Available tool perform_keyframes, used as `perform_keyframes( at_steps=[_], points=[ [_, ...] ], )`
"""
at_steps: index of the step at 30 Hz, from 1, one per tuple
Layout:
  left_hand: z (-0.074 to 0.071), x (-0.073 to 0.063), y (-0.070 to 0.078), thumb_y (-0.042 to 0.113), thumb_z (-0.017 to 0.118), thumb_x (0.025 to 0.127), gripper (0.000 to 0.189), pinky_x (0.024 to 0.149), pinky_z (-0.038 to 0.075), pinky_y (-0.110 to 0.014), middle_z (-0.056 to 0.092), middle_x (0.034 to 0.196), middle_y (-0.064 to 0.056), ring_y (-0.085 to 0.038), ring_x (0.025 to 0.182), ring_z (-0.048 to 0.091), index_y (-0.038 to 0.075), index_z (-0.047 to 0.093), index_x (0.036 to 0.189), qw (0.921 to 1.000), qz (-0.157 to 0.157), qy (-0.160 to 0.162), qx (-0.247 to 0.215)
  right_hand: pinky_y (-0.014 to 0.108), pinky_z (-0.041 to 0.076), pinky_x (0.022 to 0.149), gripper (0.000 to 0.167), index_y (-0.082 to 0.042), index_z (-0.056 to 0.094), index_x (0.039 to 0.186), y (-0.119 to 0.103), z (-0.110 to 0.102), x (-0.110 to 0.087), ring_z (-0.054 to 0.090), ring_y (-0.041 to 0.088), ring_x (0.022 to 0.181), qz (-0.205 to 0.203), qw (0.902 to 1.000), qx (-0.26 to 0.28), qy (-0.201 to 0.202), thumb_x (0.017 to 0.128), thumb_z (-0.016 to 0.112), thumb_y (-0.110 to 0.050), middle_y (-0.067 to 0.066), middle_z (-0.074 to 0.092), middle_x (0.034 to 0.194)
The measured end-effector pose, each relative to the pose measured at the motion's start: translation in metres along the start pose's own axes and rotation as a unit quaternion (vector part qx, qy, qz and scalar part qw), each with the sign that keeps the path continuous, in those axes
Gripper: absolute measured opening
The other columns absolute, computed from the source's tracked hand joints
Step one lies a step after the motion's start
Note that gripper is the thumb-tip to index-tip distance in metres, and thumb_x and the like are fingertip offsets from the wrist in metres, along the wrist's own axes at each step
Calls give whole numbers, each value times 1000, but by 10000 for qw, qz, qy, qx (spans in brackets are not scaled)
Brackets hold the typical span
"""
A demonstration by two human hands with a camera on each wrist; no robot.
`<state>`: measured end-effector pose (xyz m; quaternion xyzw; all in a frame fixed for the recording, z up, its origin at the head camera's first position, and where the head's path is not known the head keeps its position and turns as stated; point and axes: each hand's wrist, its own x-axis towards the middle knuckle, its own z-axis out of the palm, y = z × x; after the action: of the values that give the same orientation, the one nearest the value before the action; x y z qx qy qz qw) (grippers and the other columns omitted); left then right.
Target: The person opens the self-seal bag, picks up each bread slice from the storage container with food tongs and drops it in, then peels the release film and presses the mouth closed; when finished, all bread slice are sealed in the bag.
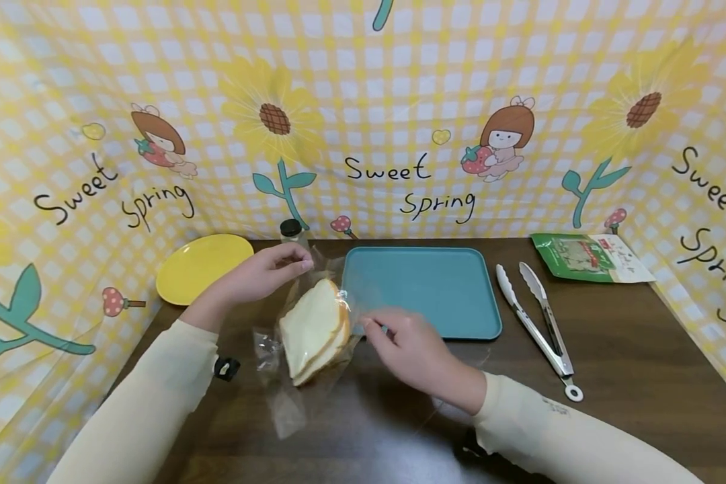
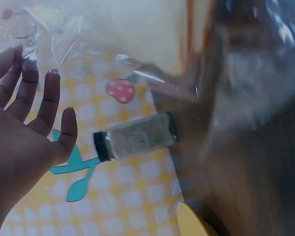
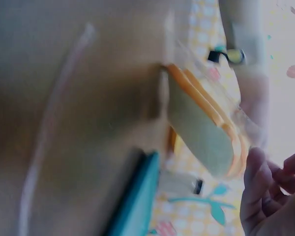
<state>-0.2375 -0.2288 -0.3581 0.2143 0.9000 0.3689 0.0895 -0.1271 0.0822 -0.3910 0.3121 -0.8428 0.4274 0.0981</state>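
Two slices of white bread (image 1: 314, 329) with brown crusts hang above the table inside a clear plastic bag (image 1: 287, 410). At the bag's upper left, my left hand (image 1: 266, 272) pinches the film between thumb and fingertips; the left wrist view shows the other fingers of this left hand (image 2: 32, 118) spread loosely. My right hand (image 1: 408, 349) grips the bag's right edge beside the crusts, its fingers curled. Seen from the right wrist, the slices (image 3: 201, 128) are tilted, close to the fingertips of the right hand (image 3: 275, 201).
Behind the bag stands a black-capped bottle (image 2: 137, 137). A teal tray (image 1: 420, 292) lies in the middle, a yellow plate (image 1: 206, 269) at the back left. Metal tongs (image 1: 535, 323) with spread arms rest at the right, near a green-and-white packet (image 1: 587, 255). A checked cloth (image 1: 363, 101) hangs behind.
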Motion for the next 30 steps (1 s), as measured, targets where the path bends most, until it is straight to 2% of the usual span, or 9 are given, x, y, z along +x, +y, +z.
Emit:
perform_keyframes(
  at_steps=[3, 11, 14, 18, 20, 22, 24, 27, 30],
  points=[
    [0, -11, 9, 40, 56, 112, 30, 97, 51, -35, 68, 120, -10, -27, 111, 62, 14, 67, 122, 9995, 63, 249, -183, 23, 54, 65, 22, -9, 82, 114, 2, -17, 2, 57, 4, 73, -328, 9991, 181, 188, 109, 61, -14, 2, 76, 94],
    [2, -38, 37, 30, 56, 113, 23, 91, 52, -21, 66, 118, -11, -17, 107, 63, 10, 65, 122, 9920, 431, 968, -687, 21, 55, 59, 20, -7, 80, 105, -7, -63, 8, 66, 5, 71, -1112, 9901, 494, 705, 104, 62, 1, 3, 76, 92],
    [1, -48, 56, 23, 56, 113, 19, 93, 53, -20, 67, 116, -8, -13, 106, 64, 7, 64, 120, 9839, 802, 1280, -956, 19, 57, 64, 21, -7, 80, 103, -17, -85, 10, 70, 6, 74, -1431, 9845, 352, 946, 101, 62, 4, 3, 77, 92],
    [0, -61, 83, 12, 56, 112, 11, 96, 53, -17, 71, 109, 3, -8, 105, 67, 6, 64, 115, 9660, 1307, 1736, -1399, 17, 56, 64, 20, -6, 80, 102, -32, -115, 14, 70, 5, 75, -1773, 9750, 217, 1325, 101, 63, 4, 3, 77, 91],
    [0, -65, 91, 6, 56, 110, 10, 96, 54, -19, 72, 106, 3, -11, 104, 68, 4, 65, 113, 9556, 1610, 1876, -1605, 16, 52, 61, 19, -6, 80, 101, -35, -125, 15, 67, 4, 71, -1988, 9670, 191, 1582, 103, 62, 0, 3, 76, 88],
    [3, -68, 92, 2, 58, 109, 9, 95, 55, -19, 72, 105, 1, -12, 102, 69, 3, 66, 112, 9540, 1805, 1868, -1498, 17, 52, 61, 20, -4, 80, 100, -31, -129, 14, 66, 6, 71, -2281, 9569, 11, 1797, 106, 61, -5, 4, 75, 86],
    [8, -67, 87, 3, 60, 108, 9, 93, 55, -18, 73, 107, 3, -11, 101, 69, 3, 68, 112, 9587, 1871, 1863, -1058, 16, 49, 62, 21, -6, 80, 100, -21, -127, 11, 63, 5, 71, -2343, 9575, -272, 1661, 108, 61, -11, 3, 75, 86],
    [18, -70, 79, 4, 63, 107, 9, 90, 54, -15, 71, 106, 9, -6, 99, 67, 8, 70, 111, 9628, 1718, 2016, -526, 14, 48, 63, 15, -12, 79, 100, -5, -122, 4, 62, 3, 73, -2095, 9684, -735, 1139, 105, 65, -10, 0, 77, 89],
    [22, -74, 80, -2, 62, 105, 11, 87, 53, -15, 70, 105, 11, -5, 96, 66, 4, 69, 111, 9531, 1900, 2263, -650, 12, 48, 61, 16, -14, 79, 99, -2, -126, 2, 63, -1, 73, -1869, 9744, -934, 834, 99, 69, -1, -4, 77, 90]
  ],
)
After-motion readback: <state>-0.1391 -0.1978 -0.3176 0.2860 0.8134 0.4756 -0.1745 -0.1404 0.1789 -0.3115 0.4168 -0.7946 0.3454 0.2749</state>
